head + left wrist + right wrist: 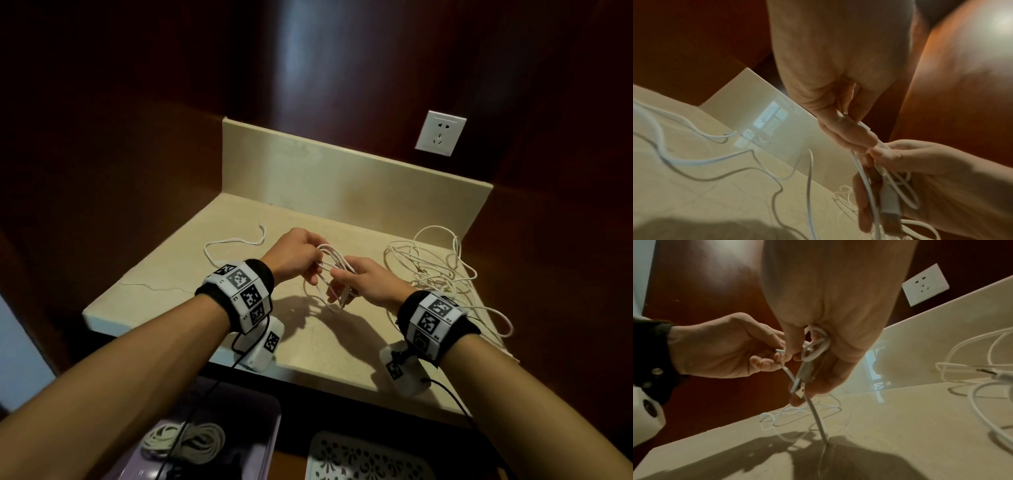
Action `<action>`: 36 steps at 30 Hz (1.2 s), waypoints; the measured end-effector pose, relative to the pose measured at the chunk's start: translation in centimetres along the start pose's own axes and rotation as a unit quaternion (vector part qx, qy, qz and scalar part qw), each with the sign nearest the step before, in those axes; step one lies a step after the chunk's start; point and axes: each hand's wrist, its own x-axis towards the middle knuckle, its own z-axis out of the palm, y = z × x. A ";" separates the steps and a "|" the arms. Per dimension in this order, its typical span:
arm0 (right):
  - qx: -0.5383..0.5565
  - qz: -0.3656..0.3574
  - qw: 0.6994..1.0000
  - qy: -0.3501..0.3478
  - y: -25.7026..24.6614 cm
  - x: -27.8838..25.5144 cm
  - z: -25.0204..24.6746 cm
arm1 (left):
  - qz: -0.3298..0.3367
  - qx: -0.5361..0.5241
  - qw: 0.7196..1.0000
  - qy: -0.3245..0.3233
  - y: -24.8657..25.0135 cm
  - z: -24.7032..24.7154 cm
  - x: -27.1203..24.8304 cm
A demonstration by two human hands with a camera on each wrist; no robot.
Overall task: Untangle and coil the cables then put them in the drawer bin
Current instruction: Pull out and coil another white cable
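Both hands hover over the beige countertop [178, 274] with a white cable [334, 258] looped between them. My left hand [317, 270] pinches a strand near its small connector [844, 116]. My right hand [337, 284] grips the small coil [816, 344] in its curled fingers, and the USB plug [800, 387] hangs below them. Part of this cable trails over the counter to the left [236, 241]. A tangled pile of white cables [442, 270] lies at the right. The purple drawer bin [263, 445] sits below the counter edge and holds a coiled cable [185, 442].
A beige backsplash [342, 178] closes the counter's far side, with a white wall socket [440, 133] above it on dark red wood panelling. A white patterned tray [363, 459] lies beside the bin. Some pile strands hang over the counter's right edge [503, 325].
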 end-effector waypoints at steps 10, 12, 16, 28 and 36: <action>-0.099 0.048 0.992 -0.056 -0.3 -0.3 -0.3 | 0.039 0.075 0.996 0.008 -0.5 -0.5 0.8; -0.139 0.041 0.988 -0.055 -0.3 -0.2 -0.4 | 0.042 0.093 0.995 0.009 -0.6 -0.4 0.8; -0.224 0.037 0.972 -0.053 -0.6 -0.1 -1.1 | 0.058 0.203 0.977 -0.017 -0.3 -0.3 0.8; -0.198 0.081 0.975 -0.061 -0.2 -1.1 -3.2 | 0.067 0.268 0.956 -0.103 -0.4 0.2 0.8; -0.264 0.078 0.960 -0.050 0.1 -1.7 -3.6 | 0.113 0.327 0.933 -0.100 0.5 1.0 1.1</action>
